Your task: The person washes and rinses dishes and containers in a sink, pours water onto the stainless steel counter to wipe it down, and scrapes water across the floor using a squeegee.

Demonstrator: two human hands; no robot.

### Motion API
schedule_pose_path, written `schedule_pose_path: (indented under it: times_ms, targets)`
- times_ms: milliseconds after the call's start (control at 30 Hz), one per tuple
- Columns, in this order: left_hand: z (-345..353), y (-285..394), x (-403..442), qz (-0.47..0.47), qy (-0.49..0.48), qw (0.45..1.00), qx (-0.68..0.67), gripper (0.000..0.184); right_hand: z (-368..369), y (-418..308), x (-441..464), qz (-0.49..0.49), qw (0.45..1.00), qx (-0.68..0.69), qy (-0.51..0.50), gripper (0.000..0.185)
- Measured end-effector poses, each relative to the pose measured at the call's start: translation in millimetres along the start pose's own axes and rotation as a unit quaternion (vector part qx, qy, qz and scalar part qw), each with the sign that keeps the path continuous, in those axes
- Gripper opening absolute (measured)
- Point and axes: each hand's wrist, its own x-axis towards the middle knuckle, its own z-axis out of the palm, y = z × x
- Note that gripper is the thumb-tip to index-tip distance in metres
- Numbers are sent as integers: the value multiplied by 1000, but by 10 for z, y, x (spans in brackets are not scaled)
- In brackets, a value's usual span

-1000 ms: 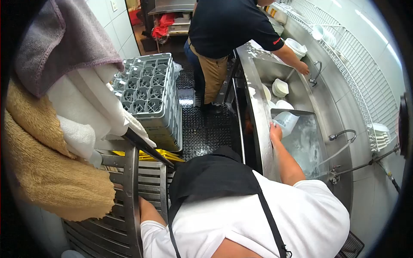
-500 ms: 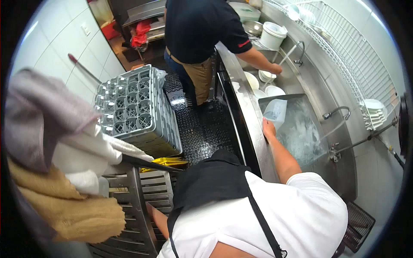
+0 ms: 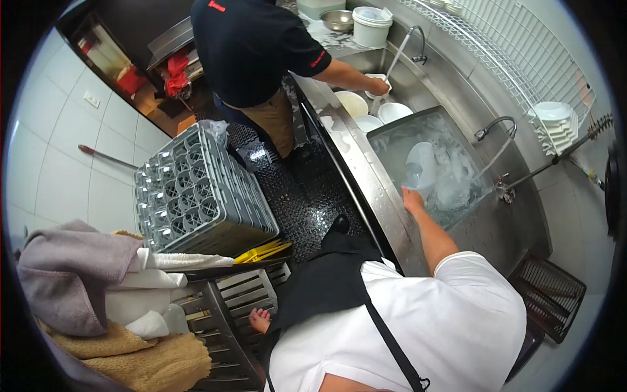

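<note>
Currently, the right hand (image 3: 413,200) grips the clear jug (image 3: 422,163), which sits in the foamy water (image 3: 457,186) of the near basin. The left hand (image 3: 260,320) hangs open, fingers loosely bent, near the slats (image 3: 243,285). A co-worker's hand (image 3: 377,85) reaches under the far tap (image 3: 419,44), above white dishes (image 3: 394,112).

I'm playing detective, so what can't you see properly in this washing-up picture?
All in the head view:
- Whatever lies under the foamy water around the container by the right hand: foam and cloudiness hide it.
- The arm above the left hand: mostly hidden by the black apron and body.
- The other person's head: cut off by the top edge.
- The red sleeve mark: too small to read.
</note>
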Motion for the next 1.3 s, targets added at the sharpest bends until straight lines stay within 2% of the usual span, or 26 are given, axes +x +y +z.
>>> schedule_pose_path:
  times_ms: [233, 333, 433, 467, 533, 600, 733, 833, 867, 933, 1033, 1133, 1167, 1233, 1300]
  targets:
    - [145, -97, 154, 14, -72, 995, 72, 27, 95, 509, -204, 4, 982, -182, -46, 38]
    - [140, -217, 374, 33, -101, 990, 90, 27, 226, 652, -186, 20, 985, -158, -60, 38]
    - [226, -285, 546, 62, -147, 983, 94, 26, 266, 664, -149, 43, 978, -168, -116, 39]
    - [307, -266, 580, 57, -157, 982, 93, 26, 386, 780, -47, 27, 981, -151, -123, 40]
    - [553, -134, 629, 34, -170, 979, 104, 23, 725, 1119, 189, -5, 984, -116, -137, 41]
    - [921, 160, 514, -3, -173, 978, 118, 20, 672, 1071, 138, -5, 978, -104, -179, 41]
    - [1745, 894, 240, 35, -250, 950, 185, 22, 461, 901, 24, -42, 954, -154, -254, 41]
    - [2261, 1087, 382, 21, -256, 948, 186, 23, 310, 760, -128, 74, 969, -78, -221, 40]
    - [2429, 1182, 394, 38, -273, 943, 186, 23, 363, 825, -122, 38, 971, -105, -213, 41]
    - [2740, 1330, 511, 16, -295, 938, 184, 23, 487, 943, -76, -39, 968, -156, -193, 44]
    - [3140, 1655, 710, 9, -319, 928, 195, 22, 554, 783, -85, 66, 986, -144, -46, 53]
    - [3443, 1943, 869, 17, -332, 922, 199, 21, 208, 437, -102, 191, 981, -25, 7, 60]
    - [3548, 2057, 905, 27, -328, 921, 211, 22, 143, 425, -12, 236, 969, 70, 0, 59]
    - [3666, 2157, 1109, 43, -339, 916, 208, 22, 65, 429, 93, 315, 914, 257, -16, 58]
    - [3741, 2239, 1274, 42, -351, 914, 199, 22, 278, 472, 201, 347, 844, 405, 53, 53]
